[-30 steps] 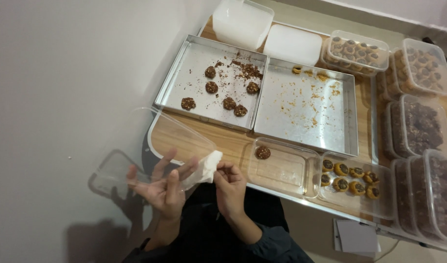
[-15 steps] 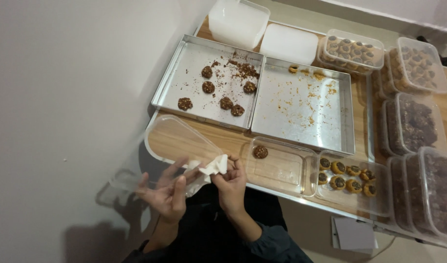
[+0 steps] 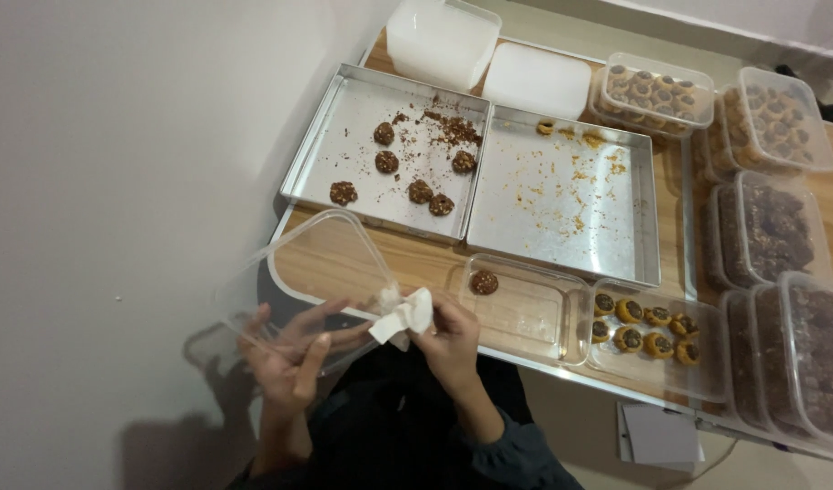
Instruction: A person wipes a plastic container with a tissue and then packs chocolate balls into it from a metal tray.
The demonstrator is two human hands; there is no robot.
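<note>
At lower left of frame, your left hand (image 3: 289,358) is gripping the clear tub (image 3: 312,281) from beneath, fingers spread. Your right hand (image 3: 448,340) is pinching a tissue (image 3: 403,318), wiping the rim. Next, judge whether wiping must continue inward.

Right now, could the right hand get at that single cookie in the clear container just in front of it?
Probably yes: the cookie lies uncovered in the open clear container, just beyond the right hand, though that hand is pinching a white tissue.
</note>
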